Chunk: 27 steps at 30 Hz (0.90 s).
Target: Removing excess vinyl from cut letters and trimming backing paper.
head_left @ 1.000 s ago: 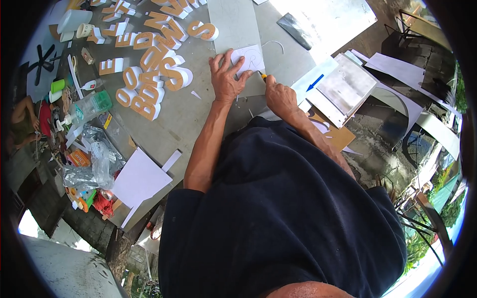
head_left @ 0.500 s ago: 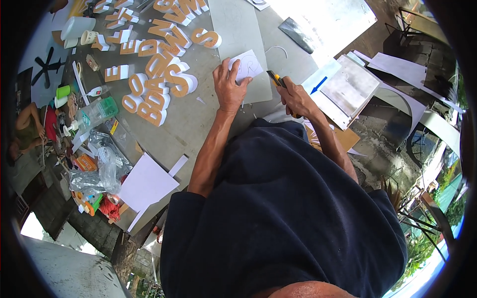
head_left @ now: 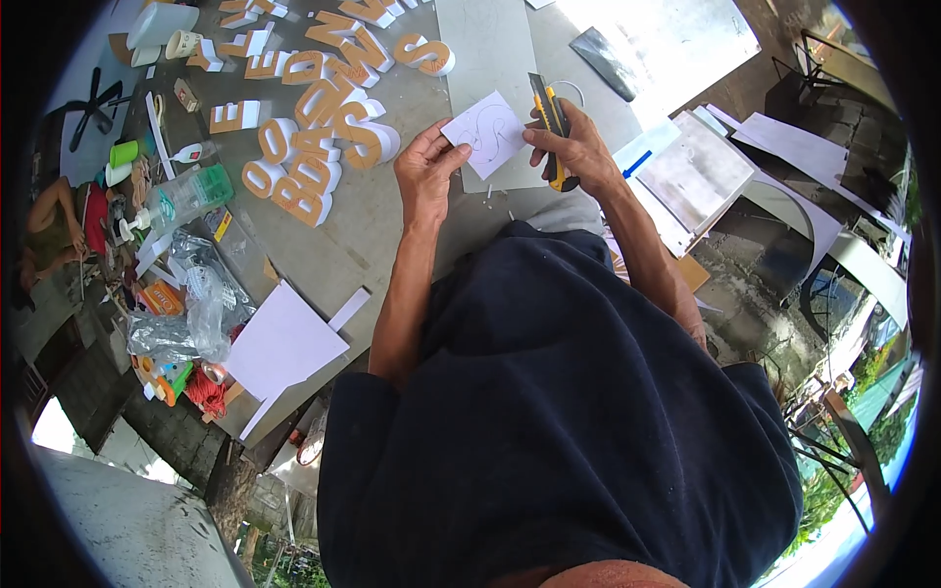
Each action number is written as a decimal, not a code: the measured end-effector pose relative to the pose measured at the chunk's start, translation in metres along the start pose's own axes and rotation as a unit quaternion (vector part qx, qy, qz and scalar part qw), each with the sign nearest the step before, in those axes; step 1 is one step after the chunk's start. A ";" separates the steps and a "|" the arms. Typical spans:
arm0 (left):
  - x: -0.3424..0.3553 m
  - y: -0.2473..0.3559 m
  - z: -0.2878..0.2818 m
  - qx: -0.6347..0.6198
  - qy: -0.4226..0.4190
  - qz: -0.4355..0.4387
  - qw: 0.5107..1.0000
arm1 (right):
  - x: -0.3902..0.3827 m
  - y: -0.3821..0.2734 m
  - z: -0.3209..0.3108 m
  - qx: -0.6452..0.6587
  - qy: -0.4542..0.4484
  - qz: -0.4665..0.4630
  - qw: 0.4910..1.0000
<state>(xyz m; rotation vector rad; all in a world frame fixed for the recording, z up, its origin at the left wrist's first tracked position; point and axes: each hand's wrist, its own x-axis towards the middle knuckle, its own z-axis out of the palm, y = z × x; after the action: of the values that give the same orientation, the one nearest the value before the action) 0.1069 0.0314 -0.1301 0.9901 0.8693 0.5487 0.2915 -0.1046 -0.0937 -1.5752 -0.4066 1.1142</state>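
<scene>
My left hand (head_left: 425,176) pinches a small white card-like piece (head_left: 498,129) by its left corner, thumb on top. A curved outline is drawn on that piece in thin line. In my right hand (head_left: 586,155) is a yellow and black utility knife (head_left: 553,127), its dark blade pointing away from me. My right fingertips come close to the piece's right edge; whether they touch it I cannot tell. Below the piece lies a light grey board (head_left: 487,54) on the table. Left of it sit several letter-shaped cutouts (head_left: 365,135) with brown faces and white sides.
On the left are a clear green-tinted bottle (head_left: 201,188), crumpled clear plastic (head_left: 208,318) and a larger white sheet (head_left: 284,343). A dark flat tool (head_left: 602,64) lies at the far right. White offcuts (head_left: 789,145) and a blue marker (head_left: 637,164) are at right.
The white piece, pressed against the board before, is now raised and turned in my left hand. My right hand has moved up and nearer to it, the knife now upright.
</scene>
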 end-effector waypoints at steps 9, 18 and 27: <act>-0.028 0.017 0.014 -0.115 -0.103 -0.096 0.983 | -0.019 -0.031 0.008 -0.010 -0.006 -0.024 1.000; -0.030 0.026 0.012 -0.101 -0.128 -0.039 0.986 | -0.032 -0.045 0.009 -0.007 -0.022 -0.034 0.999; -0.041 0.047 0.016 -0.059 -0.090 -0.015 0.994 | -0.041 -0.044 0.018 -0.004 0.009 -0.047 0.999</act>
<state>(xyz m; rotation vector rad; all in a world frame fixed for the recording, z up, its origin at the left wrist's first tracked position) 0.0968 0.0152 -0.0688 0.9021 0.6815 0.4718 0.2698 -0.1103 -0.0351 -1.5564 -0.4696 1.0264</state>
